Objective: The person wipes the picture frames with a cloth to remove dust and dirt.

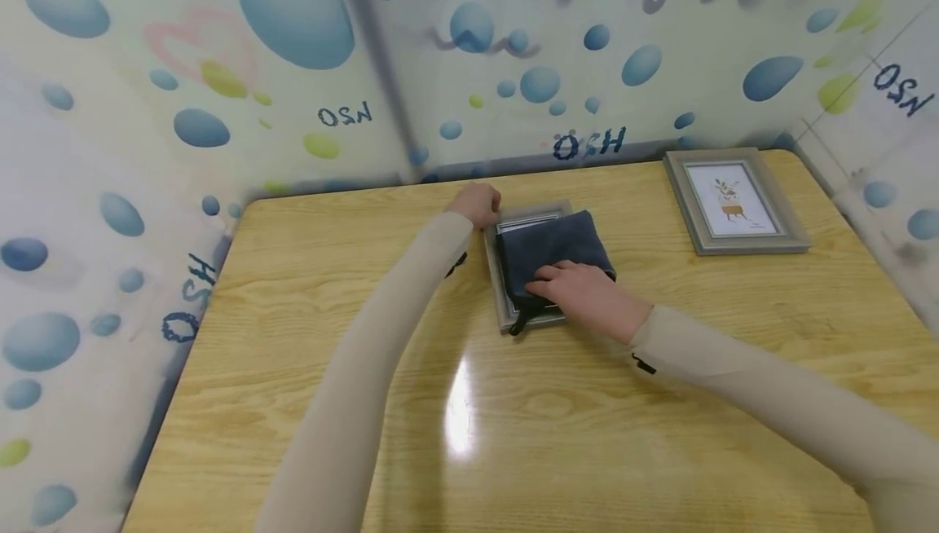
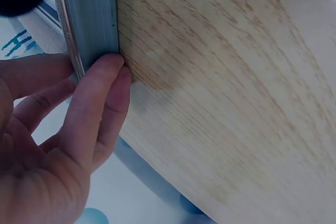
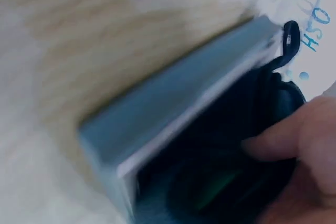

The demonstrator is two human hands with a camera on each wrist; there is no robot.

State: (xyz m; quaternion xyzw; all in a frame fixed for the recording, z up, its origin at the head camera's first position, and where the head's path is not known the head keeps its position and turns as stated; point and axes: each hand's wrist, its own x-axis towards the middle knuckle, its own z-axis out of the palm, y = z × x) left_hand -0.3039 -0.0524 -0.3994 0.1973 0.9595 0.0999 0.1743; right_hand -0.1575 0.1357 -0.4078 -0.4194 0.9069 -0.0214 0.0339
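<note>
A grey picture frame lies on the wooden table with a dark blue pouch on top of it, covering most of its picture. My left hand is at the frame's far left corner. In the left wrist view, thumb and fingers of the left hand pinch the frame's side. The right hand lies over the near right part of the pouch. In the blurred right wrist view, its thumb and fingers hold the pouch at its edge. A short strap hangs over the frame's near edge.
A second grey picture frame, showing a potted plant, lies at the table's far right. Behind the table stands a wall with blue and green drops and lettering, which also runs along the left and right sides.
</note>
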